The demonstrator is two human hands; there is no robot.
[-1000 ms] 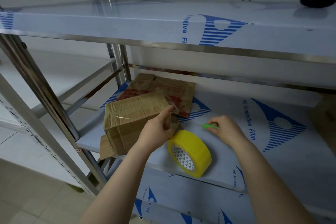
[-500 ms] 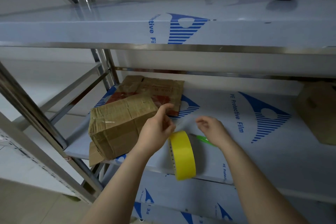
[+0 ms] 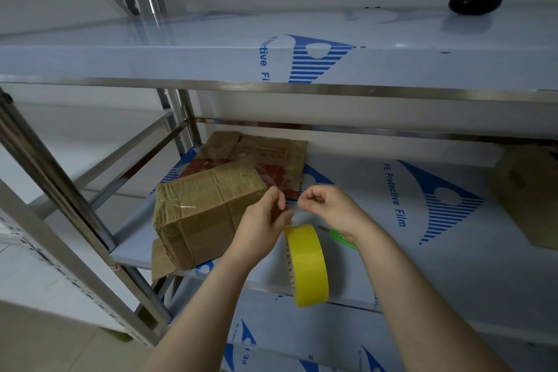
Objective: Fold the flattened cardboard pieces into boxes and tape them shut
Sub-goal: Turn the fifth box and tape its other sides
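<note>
On the middle shelf (image 3: 392, 257) sit one taped brown cardboard box (image 3: 208, 214) and, behind, one flattened brown cardboard piece (image 3: 271, 154). My left hand (image 3: 262, 226) pinches the tape end (image 3: 291, 206). My right hand (image 3: 329, 208) has left the one green plastic cutter (image 3: 341, 237) to pinch it too: a fresh strip is due, I judge. One yellow tape roll (image 3: 306, 263); a second box (image 3: 528, 196) far right.

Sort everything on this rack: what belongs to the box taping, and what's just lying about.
Job in hand: taped cardboard box, flattened cardboard piece, yellow tape roll, green cutter.

Lying about: black object on the top shelf; cardboard box at far right, possibly already finished.
</note>
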